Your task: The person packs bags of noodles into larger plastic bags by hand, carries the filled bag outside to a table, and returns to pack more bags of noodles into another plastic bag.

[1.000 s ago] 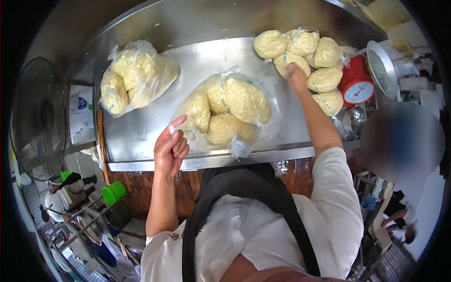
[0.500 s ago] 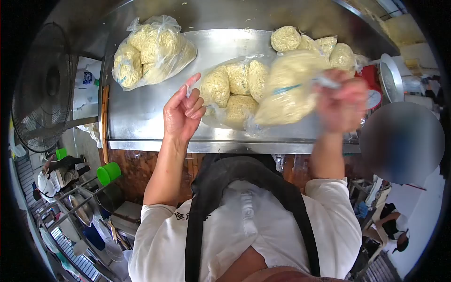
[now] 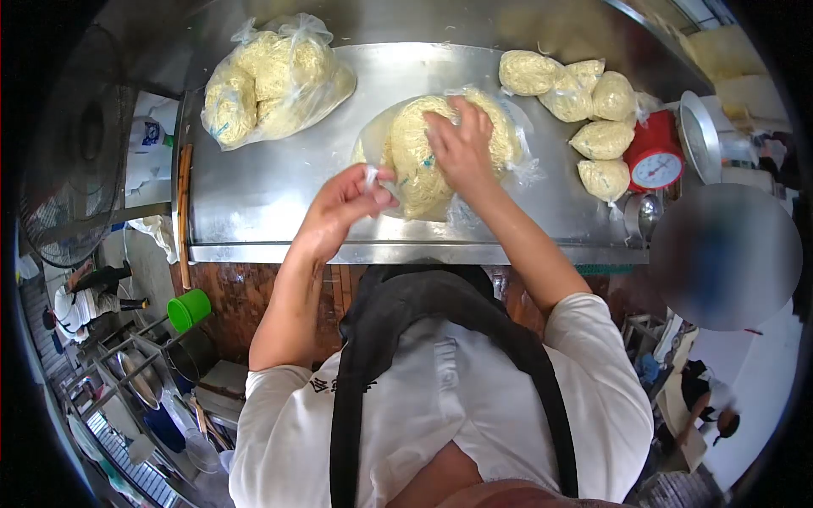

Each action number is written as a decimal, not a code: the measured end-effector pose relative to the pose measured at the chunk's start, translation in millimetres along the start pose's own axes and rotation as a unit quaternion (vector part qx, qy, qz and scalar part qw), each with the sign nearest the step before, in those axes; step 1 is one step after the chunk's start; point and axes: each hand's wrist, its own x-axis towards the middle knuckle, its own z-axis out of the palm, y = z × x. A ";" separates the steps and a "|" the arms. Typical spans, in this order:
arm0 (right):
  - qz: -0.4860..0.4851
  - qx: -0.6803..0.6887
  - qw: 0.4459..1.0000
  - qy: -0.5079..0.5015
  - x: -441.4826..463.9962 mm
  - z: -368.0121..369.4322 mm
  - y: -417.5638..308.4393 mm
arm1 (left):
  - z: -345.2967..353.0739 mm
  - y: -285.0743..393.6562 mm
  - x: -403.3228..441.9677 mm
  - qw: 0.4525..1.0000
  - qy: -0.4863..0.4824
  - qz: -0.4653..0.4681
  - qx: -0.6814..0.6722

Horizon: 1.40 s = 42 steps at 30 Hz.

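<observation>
Pale noodle bundles in small plastic bags lie inside a large clear bag point(image 3: 517, 152) at the middle of the steel table. One noodle bag point(image 3: 415, 157) rests on top, between my two hands. My left hand point(image 3: 351, 203) is closed, pinching white twisted plastic between thumb and fingers at the left side of that bag. Over its upper right side lies my right hand point(image 3: 464, 148), fingers spread and touching the noodle bags. A filled large bag point(image 3: 275, 80) stands at the table's back left. Several small noodle bags point(image 3: 601, 140) are grouped at the right.
A red scale point(image 3: 656, 152) with a metal pan point(image 3: 699, 135) stands right of the small bags, near a metal ladle point(image 3: 648, 212). Wooden sticks point(image 3: 184, 212) lie along the left table edge. A fan point(image 3: 76, 144), a green bucket point(image 3: 188, 310) and people are farther off.
My right hand took a noodle bag from the right group, swung it left, and now rests open on the bags at the middle. My left hand has turned inward to the noodle bag.
</observation>
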 end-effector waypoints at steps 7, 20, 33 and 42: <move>0.026 -0.019 0.999 0.001 19.1 55.9 12.5 | -2.1 -0.9 5.4 0.994 0.008 0.049 -0.093; 0.027 0.172 0.979 -0.107 -27.8 -11.4 6.0 | -6.0 0.3 24.1 0.968 -0.019 0.064 -0.243; 0.107 0.301 0.894 -0.314 25.3 -36.9 19.0 | 2.9 -3.3 33.9 0.957 0.002 0.102 -0.272; 0.153 -0.351 0.820 -0.425 113.6 43.9 279.3 | 23.8 -16.7 16.9 0.960 0.088 0.088 -0.251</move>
